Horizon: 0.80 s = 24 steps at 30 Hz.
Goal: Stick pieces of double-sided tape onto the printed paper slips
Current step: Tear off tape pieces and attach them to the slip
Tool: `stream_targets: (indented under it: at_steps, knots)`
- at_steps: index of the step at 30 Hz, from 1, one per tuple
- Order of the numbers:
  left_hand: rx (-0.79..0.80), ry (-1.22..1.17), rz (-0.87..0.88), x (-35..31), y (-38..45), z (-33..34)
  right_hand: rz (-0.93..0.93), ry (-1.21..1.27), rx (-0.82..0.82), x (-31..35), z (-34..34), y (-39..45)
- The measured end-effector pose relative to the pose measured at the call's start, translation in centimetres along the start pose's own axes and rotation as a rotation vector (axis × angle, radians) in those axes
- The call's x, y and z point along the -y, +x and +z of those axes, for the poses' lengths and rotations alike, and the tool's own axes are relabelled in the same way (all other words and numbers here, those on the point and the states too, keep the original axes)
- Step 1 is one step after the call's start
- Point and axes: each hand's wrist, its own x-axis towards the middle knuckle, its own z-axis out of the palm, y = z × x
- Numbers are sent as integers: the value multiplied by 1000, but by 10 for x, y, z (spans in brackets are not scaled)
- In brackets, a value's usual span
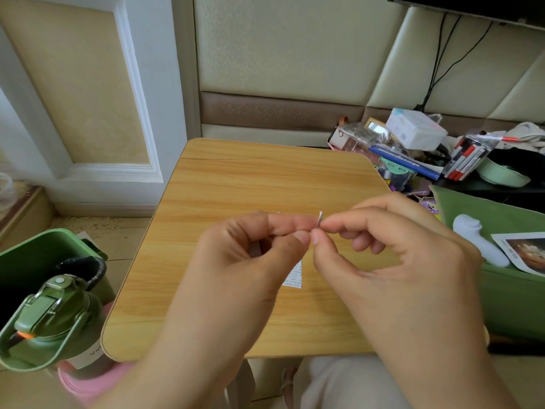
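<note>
Tape piece: a tiny white piece of double-sided tape (320,217) stands on edge at frame centre, held above the wooden table (265,184) between both sets of fingertips.
Left hand: the left hand (250,246) pinches the tape piece from the left with thumb and forefinger, the other fingers curled under.
Right hand: the right hand (383,246) pinches the same piece from the right — most likely picking at its backing, though the piece is too small to tell.
Printed slip: one printed paper slip (294,276) lies flat on the table just below centre, partly hidden by the left hand; no tape is visible on the part that shows.
Risk, sticking: bare adhesive could cling to a fingertip or fold onto itself, since the piece is so small and gripped from both sides.
Risk, dropping: a slip of the pinch would let it fall sticky-side down on the wood — or off the near edge.
Risk, placement: the slip is loose, so pressing tape on one-handed could shift it.
Surroundings: a green bottle (50,323) at lower left; a clutter of pens and boxes (427,149) at upper right.
</note>
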Motion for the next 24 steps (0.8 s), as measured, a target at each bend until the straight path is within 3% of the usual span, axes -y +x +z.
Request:
stream_targets:
  at_steps: [12,24]
  knots:
    - [-71,225,167,-1,-4,8,159,162,-48,3,6,-1]
    - [-54,-40,-47,9,1,6,39,-27,-45,-4,7,-1]
